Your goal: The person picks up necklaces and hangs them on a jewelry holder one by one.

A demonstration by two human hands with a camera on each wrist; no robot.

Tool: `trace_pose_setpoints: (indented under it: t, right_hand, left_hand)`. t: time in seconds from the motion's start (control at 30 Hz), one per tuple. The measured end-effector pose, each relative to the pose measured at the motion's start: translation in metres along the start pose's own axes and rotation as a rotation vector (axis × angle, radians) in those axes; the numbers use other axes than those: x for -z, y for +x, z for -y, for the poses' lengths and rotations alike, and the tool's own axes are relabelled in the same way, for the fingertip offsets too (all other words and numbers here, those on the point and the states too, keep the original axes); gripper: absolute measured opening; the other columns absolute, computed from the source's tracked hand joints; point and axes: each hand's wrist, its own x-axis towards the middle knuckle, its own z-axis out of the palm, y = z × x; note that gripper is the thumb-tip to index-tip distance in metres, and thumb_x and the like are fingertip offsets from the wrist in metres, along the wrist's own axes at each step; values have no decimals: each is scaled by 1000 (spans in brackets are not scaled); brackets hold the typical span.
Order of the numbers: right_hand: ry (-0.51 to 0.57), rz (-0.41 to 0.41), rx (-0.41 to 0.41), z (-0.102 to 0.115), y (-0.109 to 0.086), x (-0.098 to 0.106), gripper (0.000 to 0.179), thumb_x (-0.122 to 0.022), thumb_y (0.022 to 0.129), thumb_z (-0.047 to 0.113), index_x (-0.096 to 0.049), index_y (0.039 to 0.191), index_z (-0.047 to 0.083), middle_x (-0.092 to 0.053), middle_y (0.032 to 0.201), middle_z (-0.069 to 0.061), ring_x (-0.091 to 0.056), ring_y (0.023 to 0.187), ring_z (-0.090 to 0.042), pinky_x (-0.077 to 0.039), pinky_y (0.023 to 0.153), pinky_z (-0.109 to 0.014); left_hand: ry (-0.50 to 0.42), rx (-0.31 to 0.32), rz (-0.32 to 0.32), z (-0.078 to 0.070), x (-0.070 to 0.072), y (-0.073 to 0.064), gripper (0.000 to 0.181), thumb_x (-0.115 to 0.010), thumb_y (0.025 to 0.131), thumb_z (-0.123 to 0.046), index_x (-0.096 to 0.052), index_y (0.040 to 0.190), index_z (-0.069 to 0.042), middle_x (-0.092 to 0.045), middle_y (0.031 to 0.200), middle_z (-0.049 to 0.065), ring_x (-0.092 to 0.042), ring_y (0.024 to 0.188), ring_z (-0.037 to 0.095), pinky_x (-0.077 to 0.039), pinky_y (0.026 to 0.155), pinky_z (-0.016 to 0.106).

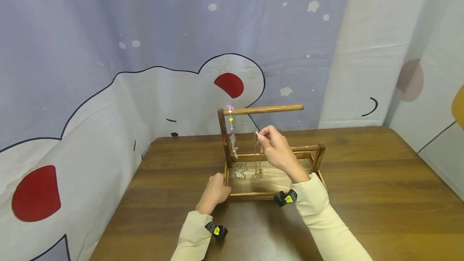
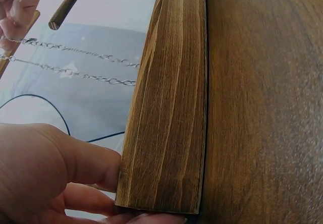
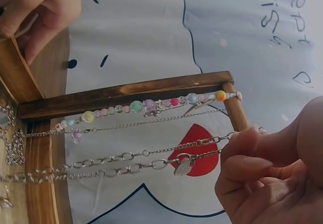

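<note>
Right hand [image 1: 276,148] pinching a metal chain [image 1: 259,162] near the centre of the head view.
Its grip is closed, thumb to fingers, on the chain's top; the lower end hangs over the wooden tray [image 1: 250,197], perhaps touching it. Just left, a beaded strand [image 1: 232,133] hangs from the upper bar [image 1: 272,109]. At lower centre, the left hand [image 1: 214,190] grips the tray's near-left corner.

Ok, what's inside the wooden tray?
Heaped chain lies at the left, below the hanging beads; a second chain hangs from the right hand. That hand and its sleeve hide part of the right end.
</note>
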Motion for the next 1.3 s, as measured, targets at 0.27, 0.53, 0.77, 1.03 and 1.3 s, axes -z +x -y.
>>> trace_pose_setpoints:
  t: [0.27,0.53,0.77,1.03,1.3]
  right_hand:
    - [-33,3,-8,1,8,4,10,-45,95,10,-48,99,2,-59,85,-16,-56,63,-18,-44,58,-29]
    - [-76,-7,-23,-1,11,8,10,-45,95,12,-48,99,3,-58,86,-11,-57,65,-20,-45,60,-32]
    - [-93,-21,-41,-6,12,15,9,-45,95,13,-48,98,5,-59,87,-13,-59,67,-26,-45,59,-34]
    - [-96,-24,-75,-8,14,26,11,-44,96,14,-47,100,5,-60,89,-14,-59,67,-24,-43,53,-30]
    - [-124,-45,-76,-12,14,37,13,-42,96,15,-46,101,4,-59,89,-13,-59,68,-25,-44,53,-28]
  left_hand:
    - [-2,-17,3,-1,0,-1,6,-55,71,0,-58,77,0,-46,66,5,-44,59,20,-37,51,29]
    - [3,-4,16,-2,0,-1,6,-57,73,-1,-59,79,-2,-50,69,7,-45,61,21,-38,53,31]
    - [11,-6,10,-2,0,0,11,-58,73,-1,-61,83,1,-53,73,8,-46,64,22,-39,55,32]
    - [6,-12,4,-1,1,-1,15,-58,72,-1,-61,86,3,-53,74,9,-47,64,22,-40,55,32]
    - [-3,3,11,-1,2,-1,21,-58,73,-1,-61,93,6,-55,77,10,-47,64,22,-39,55,32]
